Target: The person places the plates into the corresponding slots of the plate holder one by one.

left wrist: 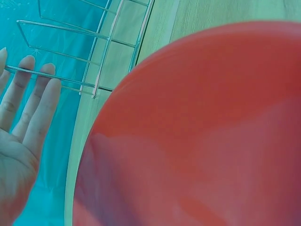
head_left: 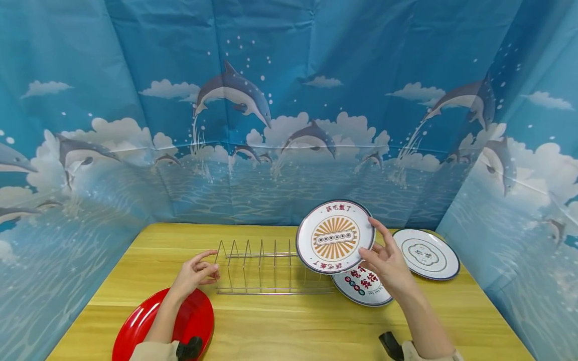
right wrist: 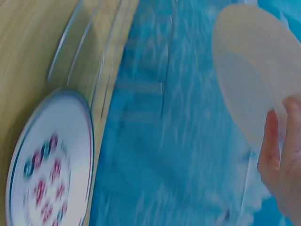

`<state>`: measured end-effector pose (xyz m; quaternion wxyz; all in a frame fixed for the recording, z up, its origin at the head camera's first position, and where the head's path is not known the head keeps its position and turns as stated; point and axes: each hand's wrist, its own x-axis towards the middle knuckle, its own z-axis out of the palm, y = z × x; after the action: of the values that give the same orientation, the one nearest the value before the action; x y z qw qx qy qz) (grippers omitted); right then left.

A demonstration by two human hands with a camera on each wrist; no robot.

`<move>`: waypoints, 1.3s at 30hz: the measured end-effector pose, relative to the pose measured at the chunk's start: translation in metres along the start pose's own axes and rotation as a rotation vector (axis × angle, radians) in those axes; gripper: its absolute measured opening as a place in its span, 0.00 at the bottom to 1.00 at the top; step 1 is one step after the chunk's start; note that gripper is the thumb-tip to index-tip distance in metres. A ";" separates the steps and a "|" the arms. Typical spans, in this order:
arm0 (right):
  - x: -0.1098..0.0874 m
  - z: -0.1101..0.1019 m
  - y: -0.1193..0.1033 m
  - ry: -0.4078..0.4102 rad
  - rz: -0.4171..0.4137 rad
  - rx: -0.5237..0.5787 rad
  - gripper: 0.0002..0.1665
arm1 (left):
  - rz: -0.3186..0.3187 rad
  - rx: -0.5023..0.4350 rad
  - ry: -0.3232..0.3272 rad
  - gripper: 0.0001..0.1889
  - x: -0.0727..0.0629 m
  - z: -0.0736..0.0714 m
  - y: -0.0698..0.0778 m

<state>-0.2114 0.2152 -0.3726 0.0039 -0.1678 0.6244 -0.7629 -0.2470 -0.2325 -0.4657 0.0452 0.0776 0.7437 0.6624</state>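
as the right hand grips it, the sunburst plate extends leftward.

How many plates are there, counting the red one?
4: the red plate at the table's left, the sunburst plate in the right hand, the dotted plate partly behind it in the head view, and the far-right plate. Others could be hidden underneath.

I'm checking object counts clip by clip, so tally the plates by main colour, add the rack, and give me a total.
White plates: 3 (held plate, overlapped plate, far-right plate)
Red plate: 1
Wire rack: 1
Total: 5
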 end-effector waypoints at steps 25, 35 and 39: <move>0.060 0.148 0.041 -0.097 0.001 -0.240 0.43 | -0.045 -0.035 0.013 0.31 0.003 -0.001 -0.004; 0.054 0.189 0.029 -0.087 -0.076 -0.430 0.40 | -0.040 -0.040 0.012 0.31 0.003 -0.002 -0.005; 0.062 0.196 0.052 -0.072 -0.087 -0.465 0.41 | -0.051 -0.052 0.007 0.30 0.003 -0.003 -0.004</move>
<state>-0.2297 0.0044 -0.3742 -0.0454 -0.2180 0.7748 -0.5916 -0.2503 -0.2353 -0.4693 0.0615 0.0549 0.7283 0.6803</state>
